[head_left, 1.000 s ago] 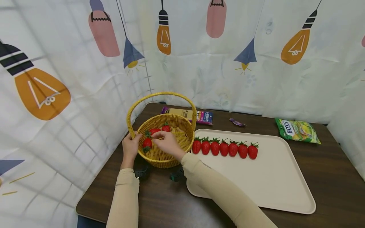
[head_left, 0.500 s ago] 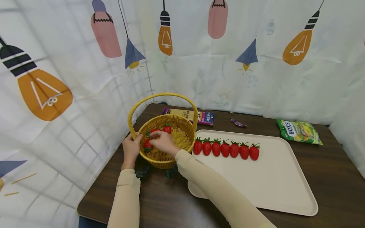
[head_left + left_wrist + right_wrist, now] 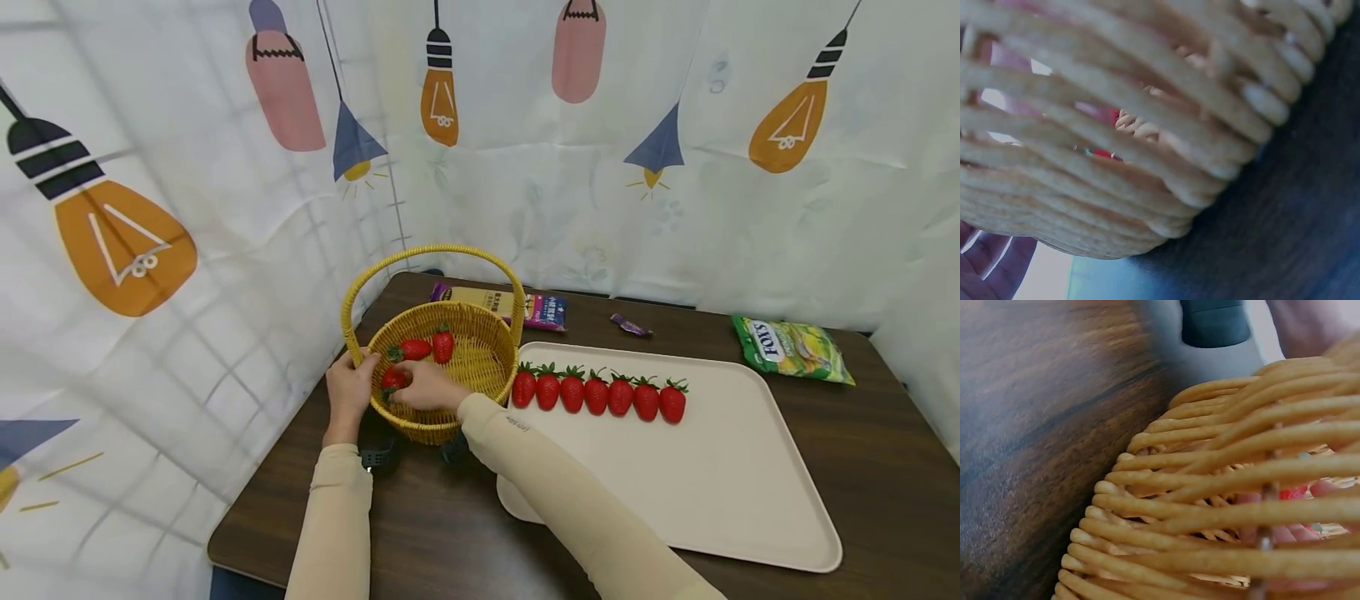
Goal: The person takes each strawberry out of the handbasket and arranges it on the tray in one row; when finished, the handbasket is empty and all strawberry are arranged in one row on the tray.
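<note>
A yellow wicker basket [image 3: 480, 367] with a tall hoop handle stands on the table's left part. My left hand [image 3: 351, 390] grips its left rim near the foot of the handle. Inside, my right hand [image 3: 429, 387] pinches a red strawberry [image 3: 395, 379] by the left wall, its fingertips partly hidden. Two more strawberries lie beyond that hand: one on its side [image 3: 415, 350], the other pointing away [image 3: 443, 345]. Through the weave in the right wrist view, a bit of red strawberry [image 3: 1293, 492] shows among the fingers. Wicker fills most of the left wrist view.
Right of the basket, a cream tray [image 3: 660, 483] bears a row of several strawberries [image 3: 596, 395]. Behind lie a flat snack packet [image 3: 543, 312], a small purple wrapped sweet [image 3: 630, 325] and a green Fox's bag [image 3: 793, 347]. A patterned curtain [image 3: 510, 200] hangs behind the table.
My right hand has moved left and lower inside the basket and taken hold of the strawberry by the left wall. The left hand keeps its grip on the rim. The head view has shifted slightly.
</note>
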A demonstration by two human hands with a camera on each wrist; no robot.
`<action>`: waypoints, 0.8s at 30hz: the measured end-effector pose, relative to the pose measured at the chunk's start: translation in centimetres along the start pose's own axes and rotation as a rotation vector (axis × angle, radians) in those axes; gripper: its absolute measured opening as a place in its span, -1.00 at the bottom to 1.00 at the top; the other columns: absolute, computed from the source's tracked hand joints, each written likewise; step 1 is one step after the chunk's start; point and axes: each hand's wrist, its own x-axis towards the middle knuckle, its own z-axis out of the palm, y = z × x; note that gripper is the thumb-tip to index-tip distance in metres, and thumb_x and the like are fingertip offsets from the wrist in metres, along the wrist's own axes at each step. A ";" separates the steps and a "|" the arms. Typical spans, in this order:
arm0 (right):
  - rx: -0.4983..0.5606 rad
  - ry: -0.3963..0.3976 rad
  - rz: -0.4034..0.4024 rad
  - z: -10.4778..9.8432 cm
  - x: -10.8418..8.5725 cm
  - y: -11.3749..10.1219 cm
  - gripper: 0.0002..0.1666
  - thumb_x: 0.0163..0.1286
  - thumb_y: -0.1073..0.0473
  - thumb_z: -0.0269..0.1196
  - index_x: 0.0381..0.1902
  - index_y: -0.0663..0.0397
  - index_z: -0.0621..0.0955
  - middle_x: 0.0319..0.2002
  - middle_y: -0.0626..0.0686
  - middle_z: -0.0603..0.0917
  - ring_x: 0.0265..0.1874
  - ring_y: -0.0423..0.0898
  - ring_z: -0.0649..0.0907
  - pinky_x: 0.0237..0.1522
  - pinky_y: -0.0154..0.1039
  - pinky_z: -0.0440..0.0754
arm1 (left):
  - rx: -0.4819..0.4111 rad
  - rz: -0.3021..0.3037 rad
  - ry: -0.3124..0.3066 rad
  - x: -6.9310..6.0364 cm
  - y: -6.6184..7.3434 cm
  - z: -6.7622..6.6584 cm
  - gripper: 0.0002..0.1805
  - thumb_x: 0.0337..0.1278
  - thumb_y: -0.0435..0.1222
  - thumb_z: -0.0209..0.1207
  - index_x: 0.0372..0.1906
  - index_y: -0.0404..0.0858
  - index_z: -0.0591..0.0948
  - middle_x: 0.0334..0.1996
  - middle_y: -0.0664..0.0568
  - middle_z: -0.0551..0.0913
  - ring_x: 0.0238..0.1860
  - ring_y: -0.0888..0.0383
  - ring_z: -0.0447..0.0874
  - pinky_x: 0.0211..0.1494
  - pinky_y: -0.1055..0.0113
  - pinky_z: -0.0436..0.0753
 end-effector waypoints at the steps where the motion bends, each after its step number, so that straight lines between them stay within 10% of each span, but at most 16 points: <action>1: -0.023 -0.016 -0.015 0.0 0.0 0.0 -0.29 0.28 0.02 0.29 0.37 0.02 0.42 0.21 0.05 0.55 0.15 -0.02 0.56 0.11 -0.13 0.53 | 0.000 0.003 0.003 0.0 0.0 0.0 -0.79 0.23 -0.20 0.20 -0.30 -0.29 0.66 -0.58 -0.01 0.47 -0.57 0.09 0.35 -0.49 0.31 0.40; 24: 0.100 -0.089 0.011 -0.2 0.1 0.1 -0.27 0.27 0.07 0.31 0.39 -0.01 0.38 0.20 0.07 0.54 -0.01 -0.08 0.58 0.00 -0.18 0.57 | 0.009 -0.017 -0.011 -0.1 0.2 0.0 -0.79 0.26 -0.20 0.18 -0.28 -0.29 0.66 -0.57 -0.01 0.46 -0.58 0.09 0.33 -0.48 0.29 0.40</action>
